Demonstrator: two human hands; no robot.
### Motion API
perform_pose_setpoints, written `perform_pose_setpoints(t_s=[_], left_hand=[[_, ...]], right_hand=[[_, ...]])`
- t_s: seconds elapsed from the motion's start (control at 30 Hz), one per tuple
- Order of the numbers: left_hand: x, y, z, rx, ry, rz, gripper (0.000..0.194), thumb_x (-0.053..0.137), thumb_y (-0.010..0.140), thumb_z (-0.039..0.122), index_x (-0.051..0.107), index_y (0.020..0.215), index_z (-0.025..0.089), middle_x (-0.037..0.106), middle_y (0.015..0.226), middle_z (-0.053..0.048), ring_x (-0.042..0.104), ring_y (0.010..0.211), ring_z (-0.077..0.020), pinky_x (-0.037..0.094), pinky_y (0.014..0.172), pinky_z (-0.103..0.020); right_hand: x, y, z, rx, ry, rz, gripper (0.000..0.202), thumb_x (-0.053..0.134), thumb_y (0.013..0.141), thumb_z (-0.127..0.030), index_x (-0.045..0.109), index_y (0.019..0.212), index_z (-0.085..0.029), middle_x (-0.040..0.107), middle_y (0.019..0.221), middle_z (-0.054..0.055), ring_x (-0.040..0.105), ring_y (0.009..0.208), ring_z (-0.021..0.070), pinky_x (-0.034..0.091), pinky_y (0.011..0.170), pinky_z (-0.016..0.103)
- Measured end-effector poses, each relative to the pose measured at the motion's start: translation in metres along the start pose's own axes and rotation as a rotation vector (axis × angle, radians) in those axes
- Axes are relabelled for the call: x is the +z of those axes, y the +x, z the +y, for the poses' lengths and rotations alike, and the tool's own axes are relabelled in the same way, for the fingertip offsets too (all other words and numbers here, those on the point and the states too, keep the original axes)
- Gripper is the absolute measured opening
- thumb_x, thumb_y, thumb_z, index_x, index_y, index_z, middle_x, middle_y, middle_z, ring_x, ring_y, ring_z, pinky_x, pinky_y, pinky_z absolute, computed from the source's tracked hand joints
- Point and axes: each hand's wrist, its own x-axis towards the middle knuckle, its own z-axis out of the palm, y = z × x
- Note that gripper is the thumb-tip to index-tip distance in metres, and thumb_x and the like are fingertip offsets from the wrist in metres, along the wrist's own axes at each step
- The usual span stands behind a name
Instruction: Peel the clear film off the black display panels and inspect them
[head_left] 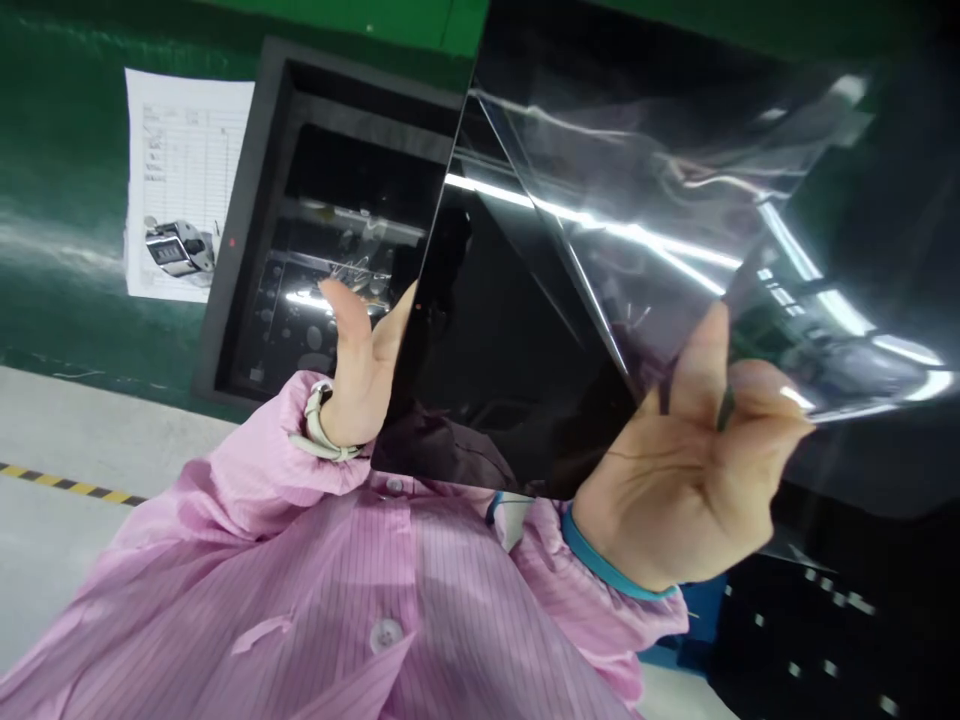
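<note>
A glossy black glass panel [487, 350] is held up, tilted, in front of my body. My left hand [364, 375] supports it at its left edge, thumb sticking out and the other fingers hidden behind it. Clear plastic film [637, 190] is partly lifted off the panel's face, folded back along a diagonal line and reflecting the ceiling lights. My right hand [690, 470] pinches the loose end of this film between thumb and fingers, at the panel's right side.
A dark foam-edged tray [244, 230] with a shiny, spotted surface inside lies on the green table [60, 160]. Left of it, a metal device [178, 248] rests on a printed sheet [191, 130]. A black board with small white pieces [810, 630] is at lower right.
</note>
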Motion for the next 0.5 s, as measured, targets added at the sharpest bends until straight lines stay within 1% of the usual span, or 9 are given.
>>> perform_pose_setpoints(t_s=[0.07,0.13,0.23,0.3,0.4,0.43,0.5], left_hand=[[-0.002,0.0,-0.001,0.018,-0.051,-0.121,0.069,0.022,0.1,0.075,0.066,0.134,0.033,0.07,0.127,0.006,0.04,0.152,-0.03,0.059,0.107,-0.038],[-0.002,-0.001,-0.001,-0.001,-0.055,-0.19,0.078,0.022,0.096,0.082,0.069,0.129,0.03,0.072,0.122,0.002,0.044,0.15,-0.0307,0.061,0.105,-0.038],[0.0,-0.004,0.001,-0.035,-0.032,-0.188,0.077,0.025,0.096,0.08,0.071,0.125,0.025,0.073,0.116,-0.001,0.047,0.148,-0.0319,0.061,0.102,-0.038],[0.002,-0.007,0.004,0.001,-0.044,-0.177,0.073,0.025,0.099,0.075,0.072,0.123,0.024,0.073,0.116,-0.002,0.046,0.149,-0.0313,0.061,0.103,-0.038],[0.007,-0.013,0.009,0.116,-0.058,-0.127,0.063,0.025,0.105,0.062,0.073,0.12,0.025,0.072,0.116,0.0,0.039,0.153,-0.0289,0.059,0.106,-0.037],[0.008,-0.014,0.01,0.13,-0.06,-0.102,0.061,0.025,0.106,0.059,0.073,0.12,0.025,0.071,0.116,0.0,0.037,0.154,-0.0285,0.058,0.107,-0.036],[0.009,-0.015,0.011,0.1,-0.057,-0.086,0.059,0.026,0.106,0.058,0.073,0.121,0.025,0.07,0.121,0.002,0.035,0.155,-0.0289,0.058,0.108,-0.036]], right_hand=[[-0.001,-0.001,0.0,-0.011,-0.031,0.025,0.054,0.028,0.106,-0.021,0.077,0.102,-0.044,0.076,0.113,-0.015,0.055,0.143,0.0152,0.029,0.134,0.054],[-0.002,-0.002,-0.001,-0.011,-0.071,0.032,0.055,0.029,0.105,-0.021,0.077,0.1,-0.048,0.075,0.112,-0.015,0.052,0.145,0.0168,0.029,0.134,0.056],[-0.004,-0.003,-0.003,0.006,-0.123,0.031,0.058,0.028,0.104,-0.022,0.077,0.099,-0.052,0.075,0.114,-0.016,0.049,0.147,0.0184,0.028,0.134,0.058],[-0.004,-0.003,-0.004,0.015,-0.15,0.036,0.058,0.027,0.104,-0.023,0.076,0.099,-0.055,0.075,0.116,-0.017,0.047,0.148,0.0188,0.027,0.134,0.06],[-0.004,-0.002,-0.004,0.02,-0.155,0.051,0.057,0.028,0.104,-0.024,0.076,0.098,-0.055,0.075,0.116,-0.019,0.046,0.149,0.0179,0.027,0.134,0.059],[-0.004,-0.002,-0.004,0.021,-0.151,0.056,0.056,0.029,0.104,-0.024,0.076,0.097,-0.055,0.075,0.116,-0.019,0.046,0.149,0.0176,0.026,0.135,0.059],[-0.004,-0.001,-0.003,0.018,-0.125,0.062,0.054,0.031,0.103,-0.024,0.076,0.098,-0.054,0.076,0.116,-0.018,0.047,0.149,0.0177,0.026,0.134,0.059]])
